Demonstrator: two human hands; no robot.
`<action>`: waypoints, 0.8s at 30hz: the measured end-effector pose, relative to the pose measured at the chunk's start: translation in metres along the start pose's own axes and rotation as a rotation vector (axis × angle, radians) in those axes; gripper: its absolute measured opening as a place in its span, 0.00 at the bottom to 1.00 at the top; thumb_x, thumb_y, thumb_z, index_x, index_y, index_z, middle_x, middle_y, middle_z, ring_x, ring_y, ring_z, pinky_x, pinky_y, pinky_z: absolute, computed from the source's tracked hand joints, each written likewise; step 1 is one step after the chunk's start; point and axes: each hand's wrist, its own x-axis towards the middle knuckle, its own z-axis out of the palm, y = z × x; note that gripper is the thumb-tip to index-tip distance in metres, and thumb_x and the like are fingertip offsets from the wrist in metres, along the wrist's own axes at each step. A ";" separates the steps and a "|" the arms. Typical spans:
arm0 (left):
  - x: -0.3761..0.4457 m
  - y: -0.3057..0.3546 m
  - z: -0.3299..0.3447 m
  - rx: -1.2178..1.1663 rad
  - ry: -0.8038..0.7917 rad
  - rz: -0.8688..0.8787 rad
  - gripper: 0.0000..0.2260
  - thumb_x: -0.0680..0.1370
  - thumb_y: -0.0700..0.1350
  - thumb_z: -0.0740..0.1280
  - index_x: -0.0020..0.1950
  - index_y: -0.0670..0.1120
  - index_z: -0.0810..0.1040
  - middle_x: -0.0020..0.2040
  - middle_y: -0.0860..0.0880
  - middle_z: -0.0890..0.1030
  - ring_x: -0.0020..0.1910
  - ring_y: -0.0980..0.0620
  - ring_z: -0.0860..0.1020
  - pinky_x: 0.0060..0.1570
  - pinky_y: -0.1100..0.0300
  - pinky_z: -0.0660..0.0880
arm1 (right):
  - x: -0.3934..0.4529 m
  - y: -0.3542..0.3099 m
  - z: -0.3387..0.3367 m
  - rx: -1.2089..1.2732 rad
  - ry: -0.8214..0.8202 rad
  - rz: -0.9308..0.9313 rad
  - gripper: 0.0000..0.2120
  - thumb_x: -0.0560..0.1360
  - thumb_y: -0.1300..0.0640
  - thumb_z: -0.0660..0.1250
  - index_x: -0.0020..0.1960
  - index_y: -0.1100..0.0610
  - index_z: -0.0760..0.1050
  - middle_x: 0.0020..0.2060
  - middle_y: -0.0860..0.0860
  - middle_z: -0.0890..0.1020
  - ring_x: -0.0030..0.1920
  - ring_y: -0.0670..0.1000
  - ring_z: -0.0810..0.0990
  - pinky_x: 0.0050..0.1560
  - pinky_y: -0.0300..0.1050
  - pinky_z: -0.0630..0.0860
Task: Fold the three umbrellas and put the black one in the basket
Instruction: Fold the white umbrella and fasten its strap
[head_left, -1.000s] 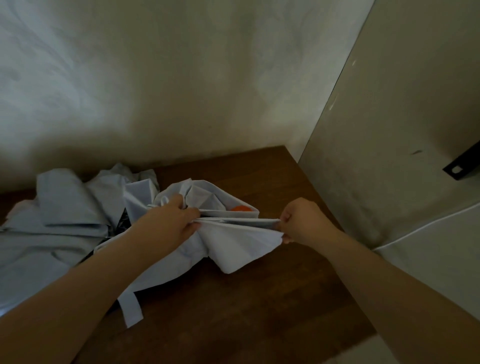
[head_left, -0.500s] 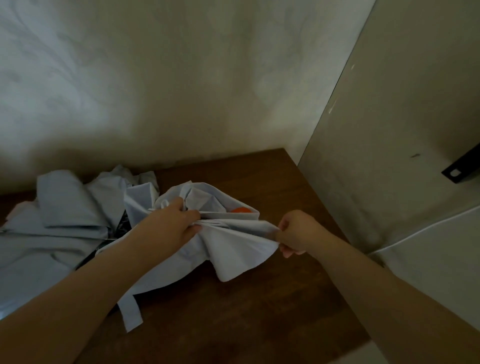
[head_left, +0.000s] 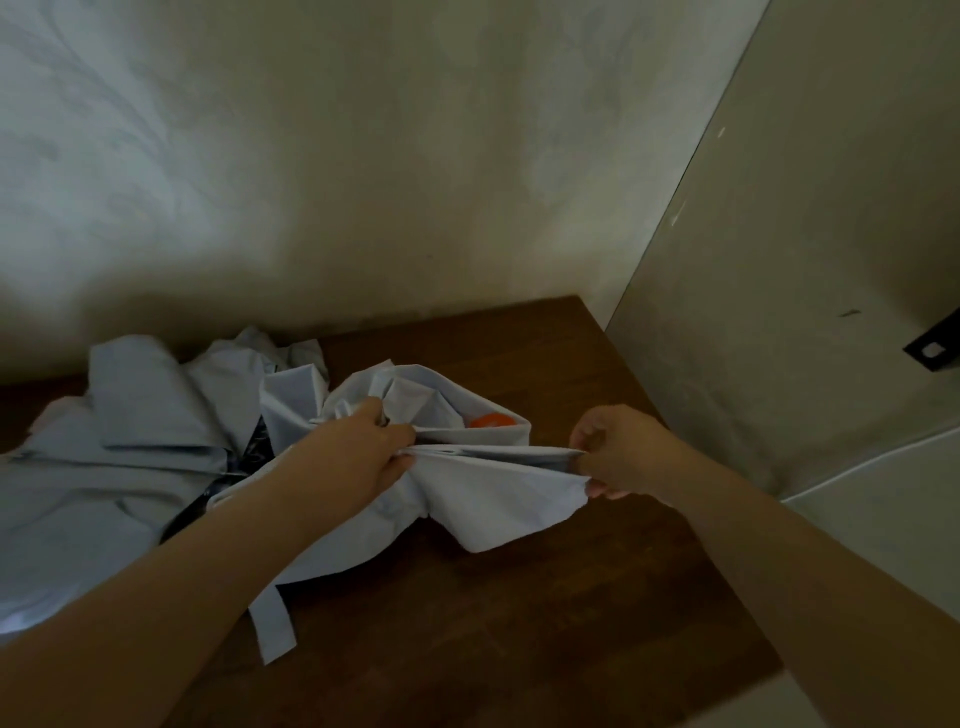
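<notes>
A pale blue-grey umbrella (head_left: 488, 499) lies crumpled on the dark wooden table (head_left: 519, 623). My left hand (head_left: 358, 457) grips its bunched fabric near the middle. My right hand (head_left: 618, 452) pinches the outer edge of a fabric panel, which is stretched in a flat pleat between the two hands. An orange part (head_left: 491, 420) shows among the folds behind the pleat. A loose closing strap (head_left: 272, 623) hangs toward the table's front. More pale fabric (head_left: 114, 457) is heaped to the left, with dark ribs (head_left: 197, 512) showing under it. No black umbrella or basket is in sight.
The table stands in a corner, with a pale wall (head_left: 363, 182) behind and a beige panel (head_left: 779, 260) close on the right. A black bracket (head_left: 935, 348) sticks out at the right edge. Bare wood lies in front of the umbrella.
My right hand has lifted and pulled the panel's edge out to the right, tightening the fabric into a straight pleat. My left hand stays gripping the bunched middle.
</notes>
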 end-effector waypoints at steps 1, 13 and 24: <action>0.001 0.000 0.000 0.001 -0.010 -0.002 0.19 0.88 0.53 0.52 0.78 0.53 0.66 0.71 0.45 0.68 0.66 0.50 0.75 0.64 0.61 0.73 | -0.001 0.000 0.000 0.039 -0.008 -0.042 0.08 0.75 0.63 0.66 0.47 0.50 0.72 0.50 0.51 0.78 0.44 0.49 0.82 0.44 0.43 0.81; 0.008 0.001 -0.005 -0.015 -0.032 -0.010 0.19 0.87 0.56 0.54 0.75 0.51 0.70 0.69 0.44 0.70 0.65 0.46 0.76 0.65 0.53 0.75 | -0.008 -0.004 0.022 -0.651 0.283 -0.409 0.28 0.70 0.39 0.68 0.67 0.45 0.68 0.62 0.48 0.68 0.62 0.50 0.65 0.63 0.47 0.64; 0.012 0.012 -0.011 0.057 -0.098 0.022 0.20 0.87 0.53 0.55 0.79 0.51 0.66 0.76 0.42 0.67 0.72 0.44 0.73 0.72 0.50 0.72 | 0.011 -0.009 -0.004 -0.833 0.064 -0.475 0.09 0.80 0.53 0.56 0.55 0.55 0.72 0.36 0.47 0.71 0.37 0.47 0.71 0.39 0.39 0.68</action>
